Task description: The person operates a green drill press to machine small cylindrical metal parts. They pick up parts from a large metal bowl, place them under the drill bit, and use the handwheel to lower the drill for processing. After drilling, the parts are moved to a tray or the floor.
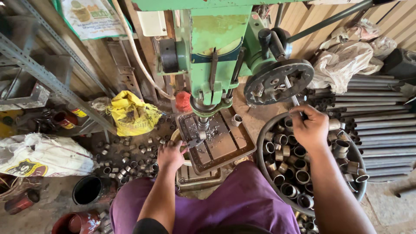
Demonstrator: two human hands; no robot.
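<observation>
Holding a short metal sleeve (200,139) under the drill spindle (203,122) on the machine's slotted table (229,141).
Left hand (170,154) grips the sleeve's clamp, just left of the spindle; right hand (310,128) is closed around the feed-wheel handle (293,93), well apart, above the basin (261,138) of sleeves.

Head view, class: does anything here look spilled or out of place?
Yes. Short metal tube pieces lie scattered loose on the floor left of the drill press table, by the left hand, while similar pieces sit gathered in the round basin under the right hand.
</observation>
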